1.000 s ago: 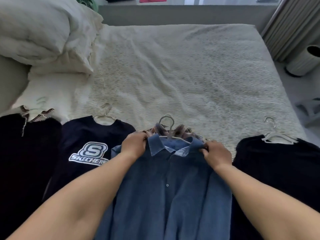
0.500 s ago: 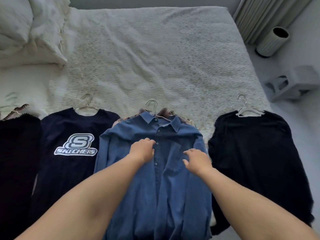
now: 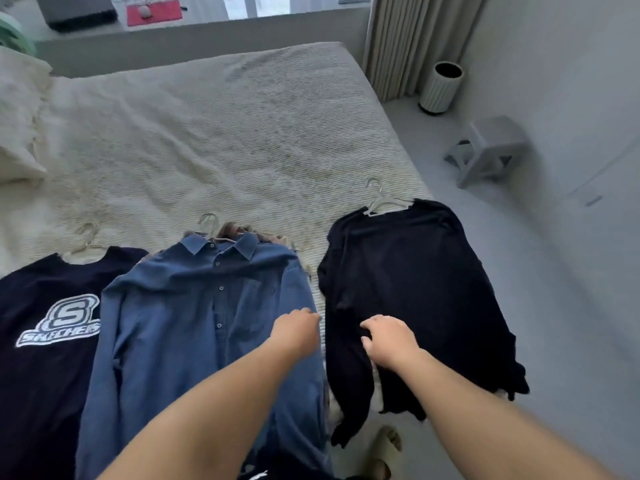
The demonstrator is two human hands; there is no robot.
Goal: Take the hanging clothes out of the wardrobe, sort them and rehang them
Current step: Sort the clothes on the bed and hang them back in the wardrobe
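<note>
Head view: a bed with a cream ribbed blanket [image 3: 214,140] fills the left and middle, and three garments on hangers lie in a row along its near edge. At the left is a dark navy sweatshirt with a white printed logo [image 3: 45,341], its pale hanger hook [image 3: 88,233] pointing to the far side. In the middle lies a blue denim button-up shirt [image 3: 194,327], spread flat on top of other clothes whose collars show just beyond its own. At the right lies a black long-sleeved top [image 3: 415,282] on a white plastic hanger [image 3: 382,202], its near sleeves hanging over the bed edge.

The left hand [image 3: 296,329] rests at the right edge of the denim shirt, fingers curled under; whether they grip cloth I cannot tell. The right hand [image 3: 389,339] lies on the black top, fingers bent down and bunching its fabric. Both forearms cover the near part of the denim shirt and the gap between the garments.

Cream pillows [image 3: 17,109] sit far left. On the grey floor at the right stand a white ribbed cylindrical bin [image 3: 440,88] beside beige curtains [image 3: 408,39], and a small grey step stool [image 3: 488,147].
</note>
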